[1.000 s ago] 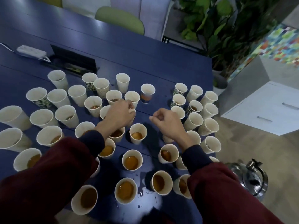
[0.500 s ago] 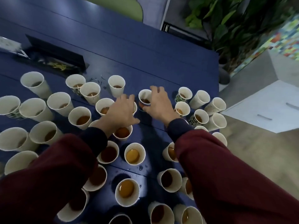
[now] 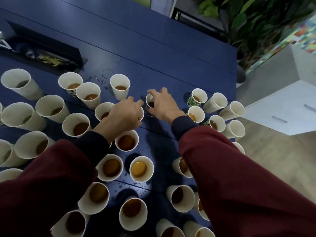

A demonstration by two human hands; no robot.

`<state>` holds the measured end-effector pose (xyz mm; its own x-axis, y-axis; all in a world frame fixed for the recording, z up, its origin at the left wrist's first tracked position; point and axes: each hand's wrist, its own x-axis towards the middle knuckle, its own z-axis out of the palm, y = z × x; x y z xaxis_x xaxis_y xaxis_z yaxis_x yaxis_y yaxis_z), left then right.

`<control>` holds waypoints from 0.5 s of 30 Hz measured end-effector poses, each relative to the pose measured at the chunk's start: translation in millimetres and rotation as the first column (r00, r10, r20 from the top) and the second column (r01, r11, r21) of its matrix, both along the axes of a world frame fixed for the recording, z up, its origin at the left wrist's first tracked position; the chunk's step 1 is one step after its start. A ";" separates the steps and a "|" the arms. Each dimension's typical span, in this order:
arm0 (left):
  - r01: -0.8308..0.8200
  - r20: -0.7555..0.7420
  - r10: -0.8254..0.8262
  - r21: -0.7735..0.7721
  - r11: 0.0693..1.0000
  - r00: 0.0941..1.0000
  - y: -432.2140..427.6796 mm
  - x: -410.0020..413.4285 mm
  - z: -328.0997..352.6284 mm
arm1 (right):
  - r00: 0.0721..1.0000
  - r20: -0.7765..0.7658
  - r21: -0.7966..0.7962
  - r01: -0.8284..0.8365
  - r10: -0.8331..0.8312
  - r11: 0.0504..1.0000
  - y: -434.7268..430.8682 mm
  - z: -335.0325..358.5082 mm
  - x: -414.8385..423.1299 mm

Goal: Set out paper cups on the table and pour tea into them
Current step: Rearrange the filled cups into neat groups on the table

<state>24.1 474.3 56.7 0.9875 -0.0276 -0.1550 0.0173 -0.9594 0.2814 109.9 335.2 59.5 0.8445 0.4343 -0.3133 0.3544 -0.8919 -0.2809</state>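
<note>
The right grip is curled round a small white paper cup. Its fingers arch over the far rim and its thumb comes in on the near side, so it grasps the cup. That cup holds dark tea and sits near the middle of the dark blue counter, in the gap between the left and right clusters.

The left grip lies just beside it, knuckles up and fingers bent down over another white cup, of which only a strip of rim shows. I cannot tell whether the fingers clasp that cup or merely rest on it. The two grips are close together but not touching.

At least thirty white paper cups stand on the counter, several cut off by the frame edge or half hidden under the two dark red sleeves. At least three carry a green printed band, among them one on the right. Most show brown tea inside. A few at the far right lean away in this view, so their contents cannot be seen. Small droplets lie on the counter between the nearer cups.

One black recessed cable box is set into the counter at the far left. Beyond the counter's right end stand one leafy green plant and one white drawer cabinet with two handles.
</note>
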 end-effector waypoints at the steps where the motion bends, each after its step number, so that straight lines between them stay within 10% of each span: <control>1: 0.014 0.022 -0.014 -0.014 1.000 1.000 0.5 0.0 -2.5 | 1.000 0.001 0.004 0.000 0.000 1.000 0.4 -0.4 0.4; 15: 0.046 -0.054 -0.046 -0.007 0.999 0.997 -19.8 28.4 5.8 | 0.999 0.046 0.022 0.021 -0.022 1.000 -27.3 14.4 20.7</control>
<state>52.5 454.5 62.5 0.9754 -0.0736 -0.2076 -0.0113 -0.9580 0.2865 130.5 307.8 73.9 0.8670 0.4220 -0.2649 0.3480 -0.8934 -0.2841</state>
